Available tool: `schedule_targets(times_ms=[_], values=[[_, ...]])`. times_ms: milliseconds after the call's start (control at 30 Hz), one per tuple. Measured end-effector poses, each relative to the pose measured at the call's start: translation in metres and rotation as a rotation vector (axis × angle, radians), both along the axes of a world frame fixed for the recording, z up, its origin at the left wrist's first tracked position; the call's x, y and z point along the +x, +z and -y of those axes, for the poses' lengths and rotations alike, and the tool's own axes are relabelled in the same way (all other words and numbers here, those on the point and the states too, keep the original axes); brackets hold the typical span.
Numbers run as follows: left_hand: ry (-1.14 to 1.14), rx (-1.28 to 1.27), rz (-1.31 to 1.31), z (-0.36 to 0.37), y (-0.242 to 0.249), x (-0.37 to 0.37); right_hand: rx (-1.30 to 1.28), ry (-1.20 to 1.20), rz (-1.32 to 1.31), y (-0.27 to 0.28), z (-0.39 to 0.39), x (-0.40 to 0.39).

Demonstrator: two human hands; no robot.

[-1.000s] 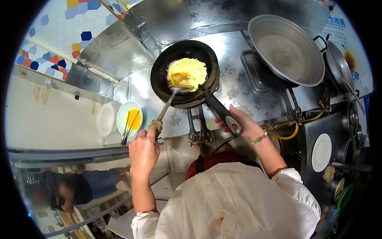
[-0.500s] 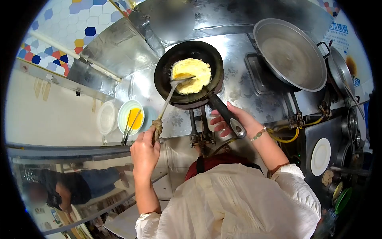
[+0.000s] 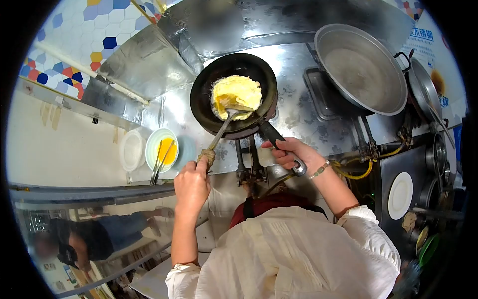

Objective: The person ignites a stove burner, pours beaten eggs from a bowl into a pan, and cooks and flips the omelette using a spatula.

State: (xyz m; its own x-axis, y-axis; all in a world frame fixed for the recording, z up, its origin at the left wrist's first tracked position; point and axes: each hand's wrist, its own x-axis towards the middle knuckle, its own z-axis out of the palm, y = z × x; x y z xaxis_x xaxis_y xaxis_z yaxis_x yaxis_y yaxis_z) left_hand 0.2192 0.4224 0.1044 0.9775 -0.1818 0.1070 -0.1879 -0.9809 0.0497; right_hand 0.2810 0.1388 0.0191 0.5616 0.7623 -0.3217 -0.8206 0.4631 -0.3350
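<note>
A black frying pan (image 3: 204,89) sits on the stove, with a yellow egg sheet (image 3: 239,89) in it. My left hand (image 3: 191,182) is closed round the wrapped handle of a metal spatula (image 3: 222,130). The spatula's blade is in the pan at the egg's lower edge. Around the pan's black handle (image 3: 271,133) my right hand (image 3: 295,152) is closed, fingers wrapped over it. Left of the pan stands a white bowl (image 3: 151,145) of beaten egg, with metal tongs or chopsticks (image 3: 158,167) resting in it.
A large metal pot (image 3: 358,74) of cloudy liquid stands at the right, beside another metal pan (image 3: 423,82). A pale container (image 3: 132,151) is left of the bowl. A white plate (image 3: 400,195) lies at the lower right. Another person (image 3: 94,241) shows at lower left.
The spatula has moved from the egg's left side to its lower edge, my left hand shifting right. My right hand has gone from open fingers to closed around the pan handle.
</note>
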Motion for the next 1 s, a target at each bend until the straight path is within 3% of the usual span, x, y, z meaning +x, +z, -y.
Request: schedule_targets(times_ms=[300, 400, 467, 567, 767, 900, 1000], values=[[0.04, -0.065, 0.005, 0.006, 0.006, -0.003, 0.13, -0.057, -0.14, 0.001, -0.001, -0.005], [0.083, -0.157, 0.027, 0.004, 0.0, -0.007, 0.13, -0.033, -0.01, -0.009, 0.0, -0.003], [0.125, -0.241, 0.067, 0.0, 0.002, -0.012, -0.062, 0.019, 0.183, -0.009, -0.001, 0.001], [0.161, -0.371, 0.204, -0.008, 0.012, -0.018, -0.028, -0.039, 0.119, 0.013, 0.003, -0.006], [0.317, -0.716, 0.257, -0.014, 0.031, -0.021, 0.198, -0.037, 0.223, 0.035, 0.006, 0.018], [0.291, -0.749, 0.322, -0.007, 0.042, -0.019, 0.213, -0.065, 0.233, 0.047, 0.0, 0.025], [0.316, -0.795, 0.303, 0.0, 0.048, -0.024, 0.502, 0.032, 0.068, 0.035, 0.022, 0.013]])
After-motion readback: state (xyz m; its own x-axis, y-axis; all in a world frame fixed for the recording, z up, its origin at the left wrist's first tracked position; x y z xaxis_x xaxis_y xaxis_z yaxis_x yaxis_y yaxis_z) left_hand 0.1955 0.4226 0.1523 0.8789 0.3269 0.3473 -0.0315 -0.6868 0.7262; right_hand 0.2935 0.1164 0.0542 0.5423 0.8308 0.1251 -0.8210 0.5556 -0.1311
